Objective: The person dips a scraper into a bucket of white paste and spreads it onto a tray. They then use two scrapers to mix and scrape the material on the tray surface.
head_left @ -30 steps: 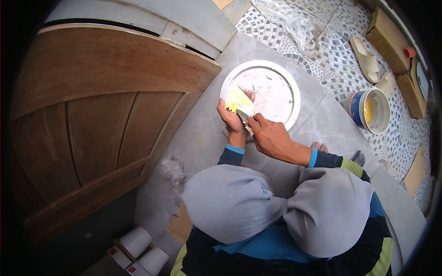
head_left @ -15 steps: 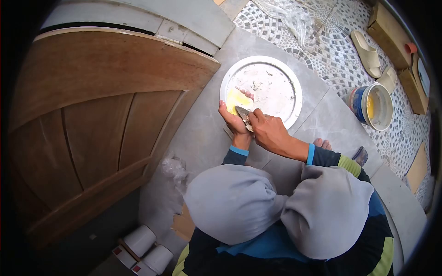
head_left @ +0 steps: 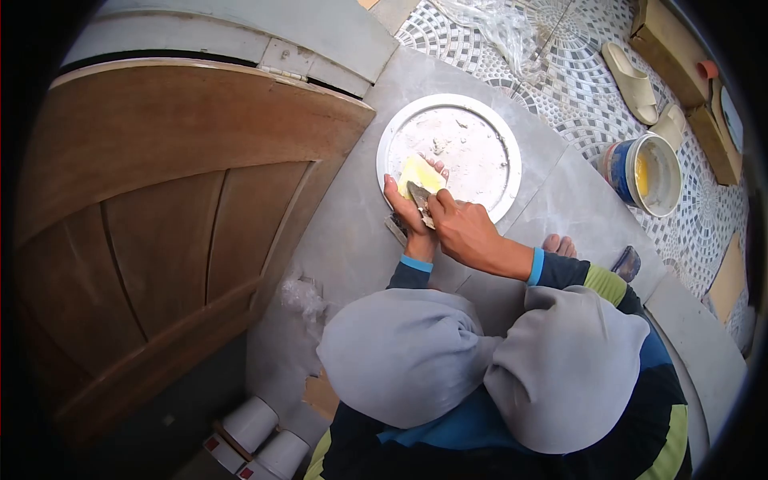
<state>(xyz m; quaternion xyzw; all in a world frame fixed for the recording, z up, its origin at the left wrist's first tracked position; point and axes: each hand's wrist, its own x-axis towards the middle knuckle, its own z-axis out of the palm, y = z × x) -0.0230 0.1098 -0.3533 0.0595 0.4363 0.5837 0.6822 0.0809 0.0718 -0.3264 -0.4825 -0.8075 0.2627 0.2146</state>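
Note:
My left hand [head_left: 410,210] is closed on a flat, squarish yellow piece [head_left: 422,174], holding it over the near left part of a round white tray [head_left: 384,148]. Its fingertips curl around the piece's far edge. In my right hand [head_left: 464,228] is a putty knife [head_left: 417,192], its grey, pointed blade resting against the yellow piece. The knife's handle is mostly covered by my fingers. Whitish powder and small crumbs coat the tray's floor. A grey strip-like object [head_left: 395,228] lies partly beneath my left hand.
A brown wooden door [head_left: 160,216] stands on the left. To the right are a bucket [head_left: 612,172] with something yellow inside, beige slippers [head_left: 630,84] and cardboard boxes [head_left: 676,52]. Crumpled clear plastic [head_left: 304,300] lies by the door, white containers [head_left: 250,424] at lower left.
The yellow piece is tilted up more, showing more of its face, and the blade has shifted slightly on it. The whole view has moved a little.

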